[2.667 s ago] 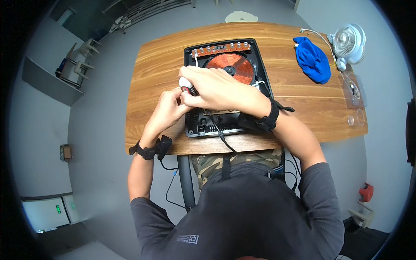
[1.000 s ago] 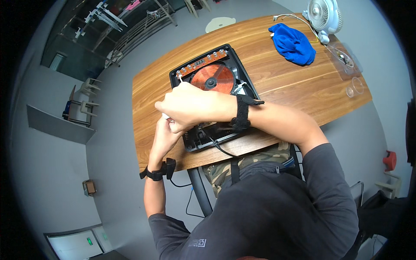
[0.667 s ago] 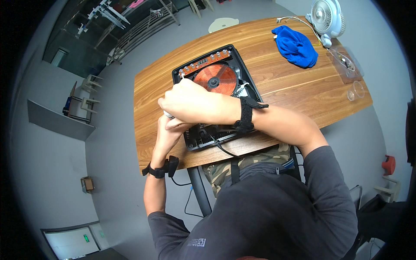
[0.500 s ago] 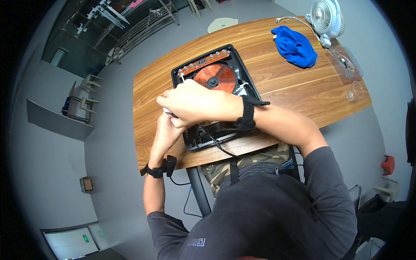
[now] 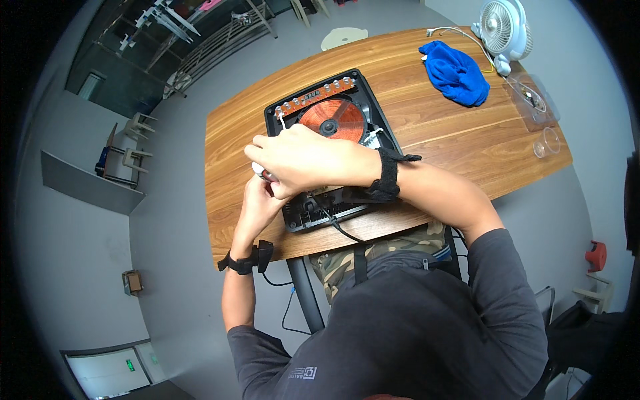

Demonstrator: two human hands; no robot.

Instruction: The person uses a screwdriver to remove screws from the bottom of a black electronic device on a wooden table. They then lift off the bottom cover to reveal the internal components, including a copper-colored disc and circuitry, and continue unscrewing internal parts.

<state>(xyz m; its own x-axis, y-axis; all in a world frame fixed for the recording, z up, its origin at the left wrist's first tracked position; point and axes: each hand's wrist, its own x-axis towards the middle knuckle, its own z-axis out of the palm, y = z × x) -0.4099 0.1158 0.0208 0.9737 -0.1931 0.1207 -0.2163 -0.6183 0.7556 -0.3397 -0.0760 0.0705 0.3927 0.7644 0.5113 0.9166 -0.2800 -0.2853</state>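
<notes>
An opened induction cooker (image 5: 387, 137) lies on the table with its inside facing up. A round copper coil (image 5: 347, 117) and an orange circuit board (image 5: 315, 97) show in its black housing. My right hand (image 5: 300, 157) is closed above the left part of the cooker, hiding what lies under it. Just below it my left hand (image 5: 259, 203) is closed too, its fingertips partly covered by the right. Between the hands a small white-ended piece (image 5: 259, 169) peeks out; its kind is not clear. A white lead (image 5: 282, 122) runs from the board toward my right hand.
A black cord (image 5: 347, 233) leaves the cooker's near side over the table edge. At the far right of the table (image 5: 427, 127) are a blue cloth (image 5: 457, 73), a white fan (image 5: 501, 30), a clear tray (image 5: 533, 117) with small parts, and a clear cup (image 5: 551, 141).
My right hand has shifted slightly right and turned a little. More of the white-ended piece shows between my hands. The cooker stays in place.
</notes>
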